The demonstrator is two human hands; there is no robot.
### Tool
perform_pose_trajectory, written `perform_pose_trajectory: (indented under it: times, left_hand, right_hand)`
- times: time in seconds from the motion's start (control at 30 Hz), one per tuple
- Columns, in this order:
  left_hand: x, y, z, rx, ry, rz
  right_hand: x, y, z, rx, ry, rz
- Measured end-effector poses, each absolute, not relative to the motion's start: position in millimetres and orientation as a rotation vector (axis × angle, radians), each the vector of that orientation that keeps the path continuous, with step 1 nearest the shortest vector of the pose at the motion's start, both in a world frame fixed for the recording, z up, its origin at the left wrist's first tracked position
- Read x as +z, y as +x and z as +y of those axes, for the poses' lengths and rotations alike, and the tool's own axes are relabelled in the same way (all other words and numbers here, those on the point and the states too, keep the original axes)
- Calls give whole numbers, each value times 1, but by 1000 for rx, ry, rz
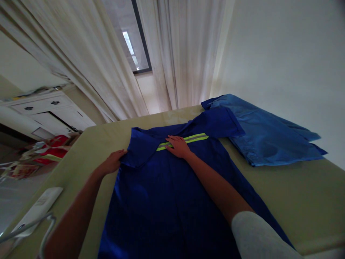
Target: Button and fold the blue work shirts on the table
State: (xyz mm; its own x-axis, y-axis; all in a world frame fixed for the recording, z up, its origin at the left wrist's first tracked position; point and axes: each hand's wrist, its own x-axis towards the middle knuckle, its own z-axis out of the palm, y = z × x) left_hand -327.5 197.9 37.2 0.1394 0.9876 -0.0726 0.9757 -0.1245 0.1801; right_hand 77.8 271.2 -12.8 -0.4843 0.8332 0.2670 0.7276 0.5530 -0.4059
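Observation:
A dark blue short-sleeved work shirt (167, 194) lies spread on the table, with a yellow-and-grey reflective stripe (198, 138) across its upper part. Its left sleeve is folded inward over the body and covers part of the stripe; the right one extends outward. At the folded sleeve's outer edge, my left hand (113, 162) has its fingers closed on the cloth. My right hand (178, 146) rests on the stripe near the middle, fingers stretched out and palm down.
Lighter blue folded clothing (266, 133) lies at the table's right, against the wall. Along the left edge of the table (102, 144) are a white power strip (40, 208) and a bent metal rod (27, 226). Red bags (52, 149) and a white cabinet (51, 111) stand beyond.

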Motion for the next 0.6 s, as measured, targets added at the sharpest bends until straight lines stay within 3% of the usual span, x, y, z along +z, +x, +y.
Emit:
perform_pose_trajectory:
  times: [0.2,0.4,0.6]
  left_hand:
    - [45,-247,223,436,2265,2053]
    - [6,-185,223,-9,2373,1867]
    - [-5,-209,223,93,2486,1798]
  right_hand:
    - [-11,77,270,332,-1267,-2355]
    - [-11,78,271,336,-1268,-2375]
    - [-11,76,271,352,-1279,-2359]
